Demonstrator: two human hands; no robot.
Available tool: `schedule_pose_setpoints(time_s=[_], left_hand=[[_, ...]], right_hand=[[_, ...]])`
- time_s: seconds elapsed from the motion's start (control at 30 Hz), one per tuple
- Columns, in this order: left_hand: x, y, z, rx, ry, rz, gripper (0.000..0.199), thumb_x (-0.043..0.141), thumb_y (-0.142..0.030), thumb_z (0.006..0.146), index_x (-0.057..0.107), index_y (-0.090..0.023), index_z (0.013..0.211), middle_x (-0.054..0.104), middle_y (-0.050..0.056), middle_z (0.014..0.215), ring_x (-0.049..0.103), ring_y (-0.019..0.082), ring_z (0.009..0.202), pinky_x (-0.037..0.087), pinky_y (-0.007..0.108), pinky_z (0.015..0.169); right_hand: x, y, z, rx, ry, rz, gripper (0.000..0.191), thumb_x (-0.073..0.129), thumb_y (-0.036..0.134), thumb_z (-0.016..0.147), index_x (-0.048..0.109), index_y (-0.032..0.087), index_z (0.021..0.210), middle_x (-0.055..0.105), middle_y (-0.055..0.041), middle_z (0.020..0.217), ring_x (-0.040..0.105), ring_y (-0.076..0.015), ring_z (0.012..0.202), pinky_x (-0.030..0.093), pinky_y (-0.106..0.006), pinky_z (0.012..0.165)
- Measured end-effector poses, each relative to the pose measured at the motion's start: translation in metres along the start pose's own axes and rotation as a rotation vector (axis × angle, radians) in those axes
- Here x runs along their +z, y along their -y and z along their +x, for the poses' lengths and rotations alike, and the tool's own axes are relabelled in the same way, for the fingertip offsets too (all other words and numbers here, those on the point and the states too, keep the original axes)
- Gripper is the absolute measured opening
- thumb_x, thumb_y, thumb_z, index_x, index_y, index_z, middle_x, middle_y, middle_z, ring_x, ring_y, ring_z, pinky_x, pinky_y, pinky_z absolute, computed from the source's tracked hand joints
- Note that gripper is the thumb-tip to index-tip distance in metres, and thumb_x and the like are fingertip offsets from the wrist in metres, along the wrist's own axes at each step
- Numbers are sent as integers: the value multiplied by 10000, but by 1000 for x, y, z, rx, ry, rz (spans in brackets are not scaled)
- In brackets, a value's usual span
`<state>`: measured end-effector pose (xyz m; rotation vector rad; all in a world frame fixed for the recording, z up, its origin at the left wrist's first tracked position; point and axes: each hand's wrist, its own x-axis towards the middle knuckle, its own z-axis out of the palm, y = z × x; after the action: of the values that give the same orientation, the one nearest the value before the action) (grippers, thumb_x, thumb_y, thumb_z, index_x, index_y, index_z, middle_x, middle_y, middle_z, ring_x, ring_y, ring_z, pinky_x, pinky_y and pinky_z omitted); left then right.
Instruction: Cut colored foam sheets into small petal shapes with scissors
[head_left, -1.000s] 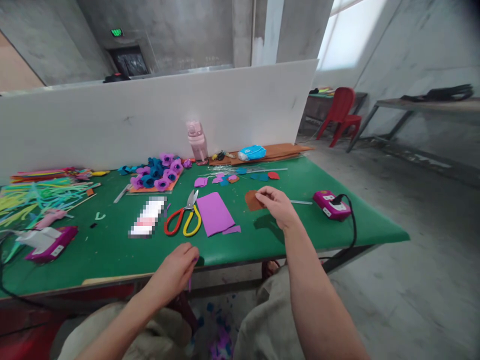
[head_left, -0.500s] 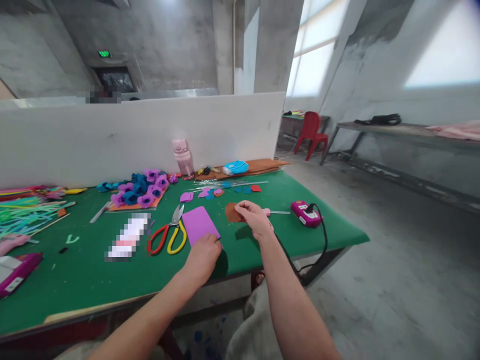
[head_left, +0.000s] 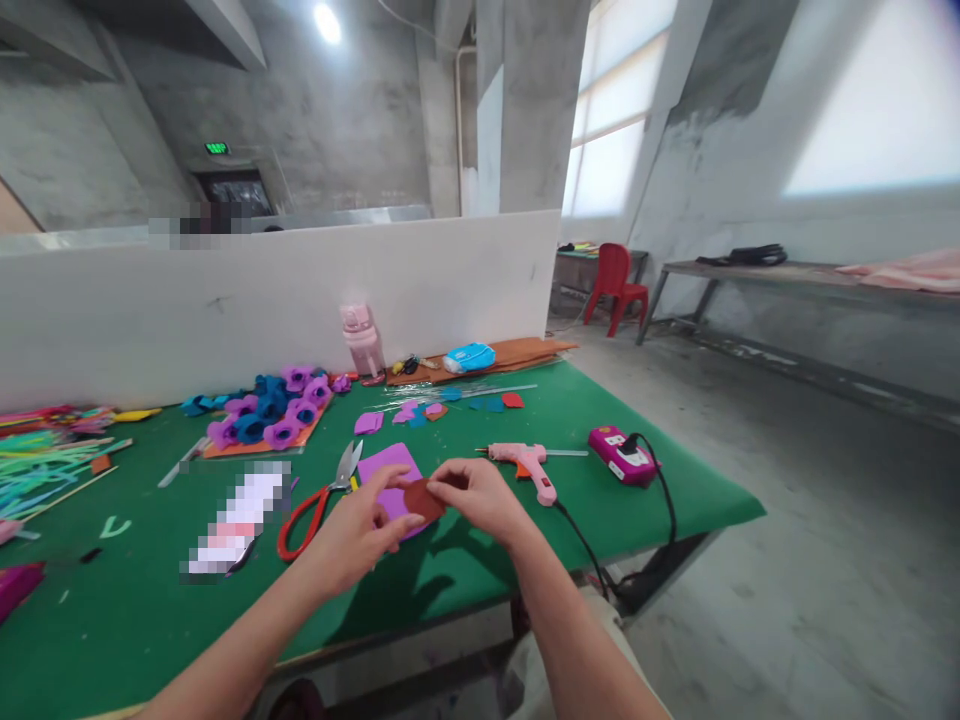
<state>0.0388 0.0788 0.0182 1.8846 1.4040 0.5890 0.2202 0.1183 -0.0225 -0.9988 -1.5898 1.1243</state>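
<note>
A small brown felt-like piece (head_left: 421, 500) is pinched at its right edge between the thumb and fingertips of my right hand (head_left: 480, 497). On its left side my left hand (head_left: 360, 530) is open, thumb and forefinger spread around the piece; whether they touch it I cannot tell. Below both hands lies a purple sheet (head_left: 390, 465), partly covered by them. Scissors with a red handle (head_left: 304, 525) rest just left of the sheet, their other handle mostly hidden by my left hand. To the right of my right hand a pink glue gun (head_left: 525, 462) lies on its side.
A magenta power socket (head_left: 622, 455) with a black cord sits at the table's right. Purple and blue flowers (head_left: 274, 410), small cut pieces (head_left: 412, 412), a pink bottle (head_left: 363, 345) and a blue packet (head_left: 470, 357) lie farther back, before a white partition (head_left: 450, 270).
My right hand has brought the brown piece left, over the purple sheet, uncovering the glue gun. My left hand has lifted off the sheet and spread its fingers. The view has tilted up slightly.
</note>
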Motion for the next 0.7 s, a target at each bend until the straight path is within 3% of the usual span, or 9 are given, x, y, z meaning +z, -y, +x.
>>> schedule_pose_setpoints(time_s=[0.07,0.13,0.2,0.3,0.5,0.6,0.7], left_hand=[[0,2,27,-3,94,-235,451,612,-416,747,473,-205,1121,647,-1,742,618,157,591,462,238,474],[2,10,51,28,132,-322,302,636,-378,732,513,-181,925,646,1,696,617,140,589,479,238,519],[3,20,78,5,136,-280,212,638,-326,752,517,-165,819,639,2,642,603,123,553,485,240,531],[5,31,129,-73,129,-148,162,629,-254,803,553,-124,864,633,10,649,599,122,547,493,249,525],[9,22,227,-52,56,170,317,549,-325,896,548,-159,1166,588,78,1148,607,193,952,530,394,798],[-9,17,249,3,-33,336,319,544,-329,898,547,-170,1175,570,86,1195,589,209,1005,511,421,845],[-36,21,255,18,-67,482,305,541,-334,899,560,-178,1160,574,78,1191,588,213,1008,509,413,849]], right_hand=[[9,1,0,-3,-45,-61,131,580,238,745,690,175,709,673,-2,653,587,-142,615,426,-235,592],[12,0,1,-8,-99,-139,151,555,219,770,694,174,730,690,-13,683,607,-146,641,432,-235,617],[12,-3,3,-7,-189,-238,155,546,215,788,695,179,814,700,-25,744,607,-145,643,432,-242,634],[14,-3,4,-31,-286,-318,178,528,191,806,673,190,909,696,-29,819,590,-133,623,426,-240,636],[36,2,-1,-47,-41,-131,149,546,178,820,670,193,738,650,16,629,591,-116,579,407,-190,559],[41,2,-4,-41,17,-171,123,575,173,806,680,190,743,649,11,613,600,-120,579,418,-186,564],[40,0,-7,-157,57,-255,270,501,67,798,679,190,959,710,-32,813,654,-145,769,458,-202,716]])
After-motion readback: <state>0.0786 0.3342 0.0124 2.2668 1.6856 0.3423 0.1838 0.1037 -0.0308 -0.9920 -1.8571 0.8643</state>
